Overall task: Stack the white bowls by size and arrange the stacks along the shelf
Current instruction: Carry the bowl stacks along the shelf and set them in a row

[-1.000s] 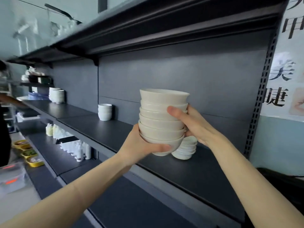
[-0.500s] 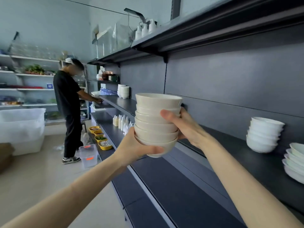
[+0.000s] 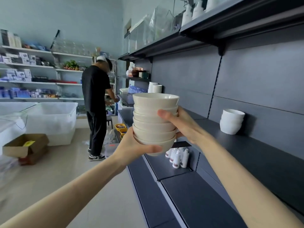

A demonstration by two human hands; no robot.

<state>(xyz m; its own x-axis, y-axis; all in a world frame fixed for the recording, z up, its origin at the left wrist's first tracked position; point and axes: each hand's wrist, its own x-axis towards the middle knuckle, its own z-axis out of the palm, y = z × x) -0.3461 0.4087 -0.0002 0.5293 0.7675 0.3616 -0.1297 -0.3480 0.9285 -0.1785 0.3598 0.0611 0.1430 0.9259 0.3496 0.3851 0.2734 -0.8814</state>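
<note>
The stacked off-white ceramic bowls point(image 3: 154, 124) looked smooth and faintly glossy; the dark grey metal shelf point(image 3: 256, 153) looked matt.

1 head-worn wide-angle view faces forward along the dark shelf point(image 3: 263, 150) at frame right. Stack of bowls point(image 3: 154, 125) close at centre; far wall shelving point(image 3: 29, 66) small, upper left.

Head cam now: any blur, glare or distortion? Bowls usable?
Head view: held bowl stack sharp, evenly lit, no glare; lower-left edge of the view smeared; wide-angle bows the shelf lines; shelved bowl stack throws a soft shadow on the back panel.
</note>
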